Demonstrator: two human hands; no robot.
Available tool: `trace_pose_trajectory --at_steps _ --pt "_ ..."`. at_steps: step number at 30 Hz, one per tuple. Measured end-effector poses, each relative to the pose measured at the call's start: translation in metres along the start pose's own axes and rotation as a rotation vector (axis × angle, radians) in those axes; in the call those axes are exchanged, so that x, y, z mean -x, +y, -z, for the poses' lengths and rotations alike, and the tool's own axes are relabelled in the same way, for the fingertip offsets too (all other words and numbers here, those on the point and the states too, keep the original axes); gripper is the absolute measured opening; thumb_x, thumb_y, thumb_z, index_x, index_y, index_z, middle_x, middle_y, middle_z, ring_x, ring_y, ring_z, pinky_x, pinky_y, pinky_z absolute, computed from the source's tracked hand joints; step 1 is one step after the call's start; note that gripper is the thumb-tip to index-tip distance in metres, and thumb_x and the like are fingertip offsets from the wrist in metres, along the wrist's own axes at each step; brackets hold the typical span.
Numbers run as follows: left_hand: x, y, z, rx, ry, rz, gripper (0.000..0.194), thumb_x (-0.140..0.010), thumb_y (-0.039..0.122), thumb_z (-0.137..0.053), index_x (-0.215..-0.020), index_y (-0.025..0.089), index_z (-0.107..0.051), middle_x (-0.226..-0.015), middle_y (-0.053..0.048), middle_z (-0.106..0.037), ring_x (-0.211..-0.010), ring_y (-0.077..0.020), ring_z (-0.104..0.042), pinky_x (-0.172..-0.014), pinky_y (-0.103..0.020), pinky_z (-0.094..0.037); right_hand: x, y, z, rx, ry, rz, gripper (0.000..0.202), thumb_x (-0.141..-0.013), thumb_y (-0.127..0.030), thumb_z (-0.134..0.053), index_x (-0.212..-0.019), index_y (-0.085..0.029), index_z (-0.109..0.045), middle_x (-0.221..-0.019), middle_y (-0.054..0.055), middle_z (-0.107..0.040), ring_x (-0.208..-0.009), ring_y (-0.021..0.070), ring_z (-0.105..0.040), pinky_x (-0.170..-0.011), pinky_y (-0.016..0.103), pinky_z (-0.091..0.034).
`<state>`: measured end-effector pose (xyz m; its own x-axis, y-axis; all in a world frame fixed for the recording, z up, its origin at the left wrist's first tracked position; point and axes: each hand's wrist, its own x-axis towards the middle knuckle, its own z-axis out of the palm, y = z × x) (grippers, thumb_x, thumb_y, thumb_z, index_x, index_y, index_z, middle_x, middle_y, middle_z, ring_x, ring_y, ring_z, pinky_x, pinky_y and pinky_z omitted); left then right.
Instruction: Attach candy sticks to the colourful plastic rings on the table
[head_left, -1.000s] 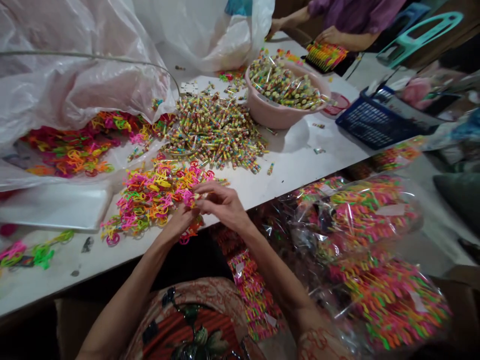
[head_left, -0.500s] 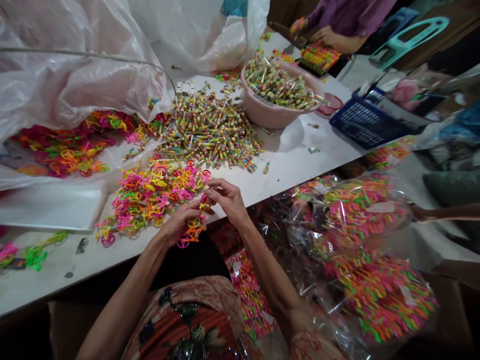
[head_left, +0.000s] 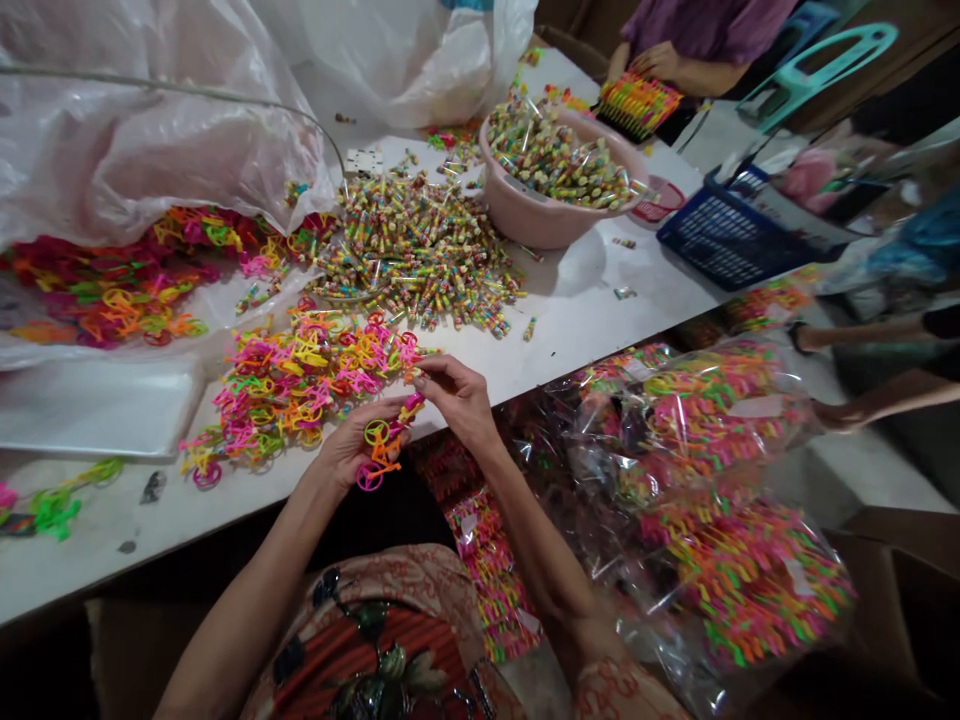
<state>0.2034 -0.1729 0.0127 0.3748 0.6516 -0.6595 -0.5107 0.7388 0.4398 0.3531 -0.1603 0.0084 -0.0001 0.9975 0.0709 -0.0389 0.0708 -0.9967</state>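
Observation:
My left hand [head_left: 351, 445] lies palm up at the front edge of the white table [head_left: 585, 310] and holds a small bunch of neon plastic toy bicycles [head_left: 381, 452], green, orange and pink. My right hand [head_left: 459, 398] pinches a small piece at the top of that bunch, fingertips touching it. Just behind both hands lies a loose pile of the same neon bicycles [head_left: 300, 385]. Further back is a heap of small colourful candy tubes [head_left: 416, 250].
A pink basin [head_left: 547, 215] of candy tubes stands at the back right, beside a blue basket [head_left: 731, 240]. Clear bags [head_left: 135, 150] with more neon pieces cover the left. Filled cellophane packs [head_left: 720, 500] lie at my right. A person in purple [head_left: 697, 35] works at the far end.
My hands have drawn back from the pile toward the table edge. The left hand has turned palm up, showing the bunch of bicycles it holds, and the right fingers work at its top.

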Motion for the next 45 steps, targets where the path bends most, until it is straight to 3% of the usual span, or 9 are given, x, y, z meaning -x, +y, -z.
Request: trace_pose_trajectory --at_steps 5,8,14,21,27,31,34,38,45 --pt "0.000 -0.005 -0.005 0.011 0.036 -0.127 0.013 -0.069 0.005 -0.065 -0.080 0.012 -0.065 -0.061 0.000 -0.062 -0.041 -0.0087 -0.056 -0.035 -0.017 -0.046 0.012 0.006 -0.015 0.343 0.082 0.166 0.018 -0.086 -0.031 -0.059 -0.095 -0.021 -0.070 -0.097 0.006 -0.070 -0.092 0.0188 -0.063 -0.083 0.032 -0.050" --pt "0.006 -0.003 -0.004 -0.024 0.006 -0.062 0.019 -0.071 0.007 -0.062 -0.088 0.012 -0.067 -0.056 0.000 -0.060 -0.042 -0.0106 -0.057 -0.037 -0.018 -0.047 0.009 0.011 -0.014 0.486 0.160 0.213 0.017 -0.086 -0.030 -0.057 -0.093 -0.022 -0.070 -0.098 0.007 -0.070 -0.094 0.0198 -0.063 -0.089 0.034 -0.048" --pt "0.005 -0.001 0.010 0.085 -0.144 0.097 0.031 -0.088 0.032 -0.049 -0.100 0.010 -0.066 -0.068 -0.010 -0.067 -0.040 -0.0118 -0.051 -0.030 -0.020 -0.038 -0.010 0.004 0.008 0.170 0.140 0.030 0.029 -0.081 -0.045 -0.062 -0.091 -0.019 -0.065 -0.078 0.000 -0.064 -0.068 0.0125 -0.058 -0.064 0.025 -0.049" --pt "-0.004 -0.023 -0.002 0.073 -0.237 0.326 0.048 -0.090 0.047 -0.040 -0.081 0.007 -0.064 -0.055 -0.009 -0.061 -0.031 -0.0110 -0.043 -0.028 -0.021 -0.030 -0.001 0.000 -0.007 0.113 0.048 0.090 0.030 -0.079 -0.048 -0.065 -0.091 -0.020 -0.066 -0.086 0.001 -0.063 -0.075 0.0126 -0.057 -0.069 0.025 -0.048" --pt "0.001 -0.018 -0.003 0.022 -0.017 0.120 0.008 -0.074 0.009 -0.054 -0.066 0.012 -0.054 -0.052 -0.001 -0.059 -0.030 -0.0030 -0.036 -0.029 -0.013 -0.026 0.005 0.002 0.002 0.095 0.032 0.092 0.023 -0.077 -0.043 -0.070 -0.088 -0.022 -0.070 -0.093 0.004 -0.064 -0.086 0.0162 -0.059 -0.072 0.028 -0.049" --pt "0.000 -0.015 0.002 -0.009 0.120 -0.102 0.019 -0.058 0.005 -0.066 -0.064 0.015 -0.051 -0.047 0.005 -0.054 -0.027 -0.0026 -0.035 -0.029 -0.013 -0.024 0.014 0.002 0.011 0.121 0.124 -0.013 0.019 -0.079 -0.038 -0.066 -0.089 -0.023 -0.073 -0.085 0.002 -0.062 -0.068 0.0117 -0.054 -0.058 0.024 -0.044" --pt "0.000 -0.014 0.003 -0.020 0.199 -0.234 0.026 -0.051 0.007 -0.073 -0.066 0.015 -0.053 -0.047 0.006 -0.057 -0.028 -0.0035 -0.039 -0.031 -0.014 -0.027 0.025 0.004 0.014 -0.026 0.000 -0.257 0.022 -0.078 -0.038 -0.065 -0.090 -0.020 -0.073 -0.070 -0.002 -0.058 -0.047 0.0052 -0.042 -0.044 0.021 -0.033" --pt "0.002 -0.013 0.001 -0.059 0.186 -0.283 0.031 -0.048 0.011 -0.079 -0.065 0.014 -0.053 -0.050 0.005 -0.059 -0.029 -0.0026 -0.040 -0.032 -0.013 -0.028 0.031 0.005 0.012 -0.243 -0.133 -0.447 0.025 -0.065 -0.036 -0.077 -0.079 -0.017 -0.070 -0.060 -0.004 -0.060 -0.043 0.0052 -0.046 -0.043 0.020 -0.034" --pt "0.007 -0.010 0.002 -0.059 0.085 -0.163 0.029 -0.049 0.009 -0.078 -0.066 0.013 -0.054 -0.052 0.003 -0.061 -0.027 -0.0025 -0.039 -0.028 -0.013 -0.026 0.026 0.006 0.007 -0.363 -0.088 -0.444 0.028 -0.057 -0.036 -0.083 -0.071 -0.016 -0.070 -0.056 -0.004 -0.064 -0.050 0.0079 -0.057 -0.051 0.021 -0.046"
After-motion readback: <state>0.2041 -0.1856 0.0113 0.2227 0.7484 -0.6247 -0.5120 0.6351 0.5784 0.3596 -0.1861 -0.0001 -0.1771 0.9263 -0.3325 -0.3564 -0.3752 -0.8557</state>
